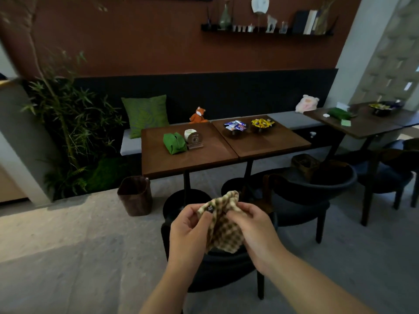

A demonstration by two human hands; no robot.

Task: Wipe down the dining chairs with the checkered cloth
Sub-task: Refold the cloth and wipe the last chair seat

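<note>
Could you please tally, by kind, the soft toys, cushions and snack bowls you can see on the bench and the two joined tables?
Soft toys: 2, an orange fox toy and a pink plush toy
Cushions: 1, a green leaf-print cushion
Snack bowls: 2, a bowl of blue-and-white packets and a bowl of yellow sweets
Total: 5

A single wide-angle head camera looks forward and down from standing height. Both forearms reach in from the bottom edge, closest to the lens. Past them it faces two joined wooden surfaces (226, 143), with the wall bench (294, 118) and shelf (267, 32) farther back.
</note>
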